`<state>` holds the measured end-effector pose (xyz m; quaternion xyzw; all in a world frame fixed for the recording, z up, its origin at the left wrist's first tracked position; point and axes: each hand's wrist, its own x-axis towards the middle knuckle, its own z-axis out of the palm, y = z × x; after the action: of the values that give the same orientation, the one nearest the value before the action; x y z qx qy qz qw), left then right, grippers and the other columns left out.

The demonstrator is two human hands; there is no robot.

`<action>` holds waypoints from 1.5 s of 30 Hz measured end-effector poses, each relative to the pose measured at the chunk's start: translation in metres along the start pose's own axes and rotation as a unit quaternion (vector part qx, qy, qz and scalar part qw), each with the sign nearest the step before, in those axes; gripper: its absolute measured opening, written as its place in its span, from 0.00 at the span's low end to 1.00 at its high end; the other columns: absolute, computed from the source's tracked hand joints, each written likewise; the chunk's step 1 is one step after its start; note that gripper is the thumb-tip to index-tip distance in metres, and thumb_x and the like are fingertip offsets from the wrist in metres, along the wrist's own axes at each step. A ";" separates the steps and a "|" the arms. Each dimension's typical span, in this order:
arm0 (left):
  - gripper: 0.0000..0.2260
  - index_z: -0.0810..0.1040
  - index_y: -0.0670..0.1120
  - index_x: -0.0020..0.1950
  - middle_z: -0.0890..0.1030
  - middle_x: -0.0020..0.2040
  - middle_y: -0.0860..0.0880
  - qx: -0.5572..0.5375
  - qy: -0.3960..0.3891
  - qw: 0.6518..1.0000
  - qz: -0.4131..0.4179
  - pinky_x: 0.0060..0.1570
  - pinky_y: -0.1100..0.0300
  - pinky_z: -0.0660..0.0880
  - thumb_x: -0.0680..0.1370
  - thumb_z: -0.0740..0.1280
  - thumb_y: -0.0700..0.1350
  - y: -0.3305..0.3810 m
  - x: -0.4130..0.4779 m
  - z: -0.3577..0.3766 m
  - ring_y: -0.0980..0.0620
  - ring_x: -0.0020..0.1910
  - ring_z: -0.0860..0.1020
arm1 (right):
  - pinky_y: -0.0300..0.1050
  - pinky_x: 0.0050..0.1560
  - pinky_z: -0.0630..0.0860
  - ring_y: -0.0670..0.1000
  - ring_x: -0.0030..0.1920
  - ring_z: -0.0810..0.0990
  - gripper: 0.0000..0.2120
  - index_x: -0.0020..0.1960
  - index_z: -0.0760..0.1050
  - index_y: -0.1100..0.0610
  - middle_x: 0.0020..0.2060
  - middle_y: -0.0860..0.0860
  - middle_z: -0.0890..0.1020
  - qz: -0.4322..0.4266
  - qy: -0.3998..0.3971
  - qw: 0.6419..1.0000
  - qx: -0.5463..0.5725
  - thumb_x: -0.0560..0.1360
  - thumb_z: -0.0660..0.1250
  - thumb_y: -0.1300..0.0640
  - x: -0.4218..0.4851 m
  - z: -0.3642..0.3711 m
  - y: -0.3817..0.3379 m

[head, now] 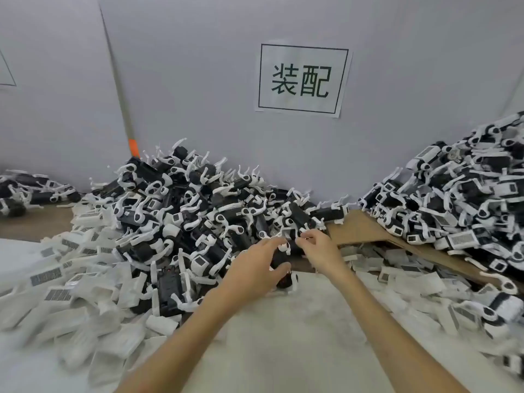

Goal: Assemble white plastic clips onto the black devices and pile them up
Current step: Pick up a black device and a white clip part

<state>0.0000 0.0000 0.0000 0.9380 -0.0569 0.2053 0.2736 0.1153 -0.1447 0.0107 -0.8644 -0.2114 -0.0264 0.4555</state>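
head view.

- paper sign (302,78): white sheet on the grey wall panel (184,95), black rectangular border, two printed characters "装配". the only writing that can be read.
- second sheet (5,72): far left on the wall, only a corner of its black border in view, no text visible.
- orange tape (133,147): short strip at the foot of the seam between wall panels.
- left hand (255,265): fingers and thumb curled round the black device (279,262), holding it just above the table (283,336), at the near edge of the central pile.
- right hand (317,251): fingertips drawn together at the far end of that device, pinching the white clip (284,248) as far as the blur allows.
- central pile (198,217): black devices with white clips fitted, heaped against the wall.
- right pile (453,205): a larger heap of the same, rising towards the right edge, partly over a cardboard sheet (365,228).
- small heap (28,194): more of the same, far left.
- loose white parts (56,279): spread over the left of the table and again on the right, many with grey barcode-like labels too blurred to read.
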 end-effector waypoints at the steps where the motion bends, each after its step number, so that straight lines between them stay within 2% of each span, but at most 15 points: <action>1: 0.21 0.68 0.54 0.73 0.74 0.69 0.54 0.063 -0.019 0.997 -0.030 0.57 0.56 0.72 0.81 0.64 0.53 0.001 0.007 0.008 0.51 0.64 0.76 | 0.50 0.53 0.75 0.51 0.51 0.79 0.16 0.61 0.76 0.54 0.54 0.52 0.80 0.066 -0.033 0.997 -0.026 0.80 0.64 0.44 0.005 0.010 0.001; 4: 0.19 0.69 0.49 0.71 0.74 0.68 0.49 0.190 -0.058 0.977 -0.077 0.61 0.52 0.70 0.81 0.64 0.50 -0.008 0.008 0.041 0.47 0.66 0.72 | 0.48 0.51 0.74 0.52 0.57 0.75 0.27 0.68 0.72 0.58 0.64 0.55 0.77 0.174 -0.130 0.976 -0.004 0.80 0.60 0.38 0.010 0.039 0.005; 8: 0.24 0.65 0.50 0.75 0.70 0.72 0.53 0.173 -0.017 0.983 -0.061 0.70 0.57 0.63 0.79 0.64 0.43 -0.040 -0.008 0.057 0.50 0.74 0.65 | 0.43 0.42 0.74 0.46 0.50 0.77 0.16 0.60 0.75 0.54 0.56 0.51 0.80 0.140 -0.162 0.976 0.035 0.80 0.63 0.44 0.007 0.054 0.013; 11: 0.24 0.67 0.49 0.75 0.70 0.74 0.53 0.115 0.019 0.992 -0.052 0.71 0.60 0.60 0.78 0.63 0.40 -0.047 -0.017 0.054 0.53 0.75 0.64 | 0.43 0.41 0.72 0.48 0.44 0.78 0.10 0.50 0.77 0.56 0.45 0.50 0.82 0.084 -0.107 0.991 -0.003 0.80 0.65 0.49 0.001 0.057 0.015; 13: 0.22 0.70 0.49 0.73 0.73 0.72 0.53 0.099 0.049 0.993 -0.040 0.68 0.61 0.63 0.79 0.63 0.40 -0.048 -0.020 0.053 0.53 0.72 0.67 | 0.44 0.41 0.72 0.49 0.44 0.79 0.10 0.52 0.77 0.56 0.44 0.49 0.81 0.042 -0.058 0.996 -0.051 0.80 0.65 0.49 -0.003 0.051 0.012; 16: 0.18 0.72 0.49 0.70 0.76 0.69 0.54 0.094 0.073 0.992 -0.037 0.64 0.62 0.64 0.80 0.63 0.43 -0.050 -0.022 0.055 0.53 0.69 0.70 | 0.30 0.33 0.69 0.44 0.38 0.76 0.06 0.53 0.73 0.54 0.39 0.45 0.77 -0.004 0.050 0.998 -0.023 0.82 0.64 0.52 -0.010 0.028 0.005; 19: 0.15 0.74 0.48 0.69 0.78 0.66 0.53 0.083 0.091 0.990 -0.064 0.65 0.59 0.66 0.82 0.62 0.43 -0.040 -0.019 0.056 0.52 0.67 0.72 | 0.39 0.45 0.75 0.47 0.45 0.79 0.04 0.54 0.72 0.51 0.44 0.45 0.79 -0.031 0.155 0.982 0.099 0.82 0.64 0.52 -0.025 -0.007 0.000; 21: 0.13 0.79 0.48 0.63 0.81 0.60 0.53 -0.001 0.165 0.983 -0.074 0.63 0.55 0.71 0.81 0.62 0.42 -0.024 -0.018 0.053 0.51 0.62 0.77 | 0.40 0.49 0.74 0.39 0.47 0.78 0.04 0.53 0.73 0.46 0.46 0.41 0.80 -0.069 0.178 0.973 0.128 0.80 0.67 0.52 -0.044 -0.025 -0.001; 23: 0.11 0.82 0.50 0.57 0.84 0.52 0.58 -0.157 0.226 0.959 -0.069 0.56 0.60 0.74 0.80 0.63 0.49 -0.001 -0.021 0.052 0.56 0.55 0.80 | 0.34 0.48 0.73 0.38 0.48 0.78 0.07 0.53 0.75 0.43 0.47 0.41 0.81 -0.105 0.184 0.968 0.138 0.78 0.70 0.54 -0.066 -0.029 -0.001; 27: 0.16 0.81 0.53 0.59 0.86 0.53 0.56 -0.478 0.054 0.871 -0.102 0.48 0.70 0.76 0.77 0.69 0.60 0.039 -0.025 0.055 0.58 0.53 0.83 | 0.31 0.50 0.71 0.42 0.51 0.77 0.10 0.55 0.78 0.53 0.50 0.46 0.78 -0.159 0.178 0.967 0.092 0.76 0.73 0.59 -0.099 -0.011 -0.003; 31: 0.22 0.83 0.46 0.61 0.86 0.55 0.44 -0.605 0.107 0.767 -0.187 0.50 0.57 0.79 0.73 0.68 0.58 0.036 -0.032 0.061 0.46 0.53 0.84 | 0.35 0.56 0.75 0.45 0.59 0.79 0.16 0.63 0.77 0.51 0.56 0.43 0.80 -0.201 0.068 0.968 0.131 0.75 0.70 0.57 -0.117 0.004 0.004; 34: 0.26 0.81 0.41 0.62 0.85 0.57 0.41 -0.645 0.096 0.721 -0.234 0.53 0.54 0.78 0.75 0.65 0.60 0.021 -0.036 0.063 0.45 0.54 0.84 | 0.34 0.56 0.74 0.44 0.59 0.80 0.13 0.61 0.78 0.47 0.55 0.42 0.84 -0.160 0.099 0.955 0.229 0.78 0.64 0.52 -0.123 0.013 0.021; 37: 0.23 0.81 0.39 0.59 0.84 0.56 0.39 -0.660 0.091 0.698 -0.263 0.47 0.55 0.80 0.81 0.60 0.57 0.012 -0.038 0.062 0.43 0.52 0.85 | 0.37 0.56 0.71 0.42 0.58 0.78 0.13 0.57 0.80 0.48 0.53 0.35 0.81 -0.154 0.192 0.969 -0.018 0.77 0.66 0.61 -0.115 0.017 0.050; 40: 0.26 0.79 0.36 0.57 0.83 0.55 0.38 -0.654 0.083 0.703 -0.266 0.54 0.53 0.77 0.78 0.62 0.59 0.010 -0.041 0.060 0.42 0.55 0.84 | 0.44 0.67 0.58 0.46 0.69 0.68 0.15 0.63 0.78 0.44 0.66 0.39 0.74 -0.092 0.084 0.952 -0.279 0.77 0.66 0.55 -0.108 0.019 0.078; 45: 0.34 0.78 0.35 0.64 0.82 0.61 0.35 -0.622 0.056 0.727 -0.287 0.70 0.44 0.71 0.70 0.69 0.60 0.004 -0.048 0.066 0.38 0.64 0.79 | 0.46 0.72 0.43 0.42 0.69 0.65 0.08 0.53 0.80 0.43 0.62 0.37 0.75 -0.067 0.013 0.950 -0.305 0.80 0.62 0.47 -0.107 0.028 0.088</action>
<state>-0.0207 -0.0393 -0.0685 0.5162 0.1153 0.0882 0.8441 0.0481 -0.2025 -0.0990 -0.9455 -0.2449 -0.1309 0.1701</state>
